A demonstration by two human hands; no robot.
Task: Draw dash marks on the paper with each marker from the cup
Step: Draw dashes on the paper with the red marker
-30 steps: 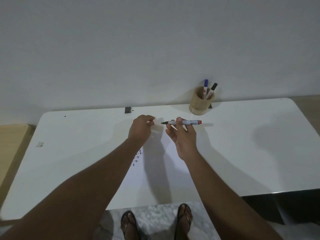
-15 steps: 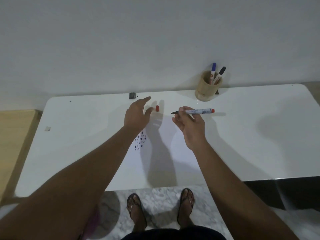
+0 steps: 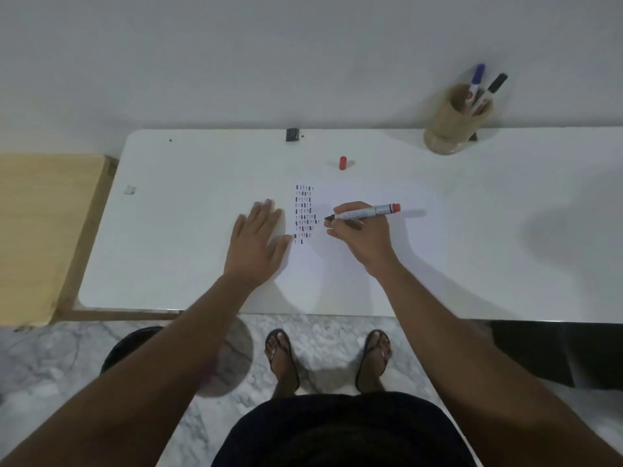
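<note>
A white sheet of paper [image 3: 371,244] is lying flat, carrying rows of small dark and red dash marks [image 3: 305,212] near its left edge. An uncapped red-ended marker [image 3: 365,213] is lying almost level over it, tip pointing left beside the marks, its red cap [image 3: 343,162] sitting apart beyond the sheet. A tan cup [image 3: 453,124] is standing upright far right, holding a blue marker [image 3: 474,83] and a black marker [image 3: 493,89].

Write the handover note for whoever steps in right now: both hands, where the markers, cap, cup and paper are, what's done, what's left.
Left hand: open, flat on the table at the left edge of the paper, holding nothing.
Right hand: gripping the uncapped red marker, tip pointing left, next to the block of dashes.
Red cap: standing on the table beyond the paper.
Cup: at the back right, holding the blue marker and the black marker, both capped.
Done: several rows of dashes already on the paper.
Left: draw the red dashes, recap, return the marker to the cup. Whether the other two still need a turn is unclear.
</note>
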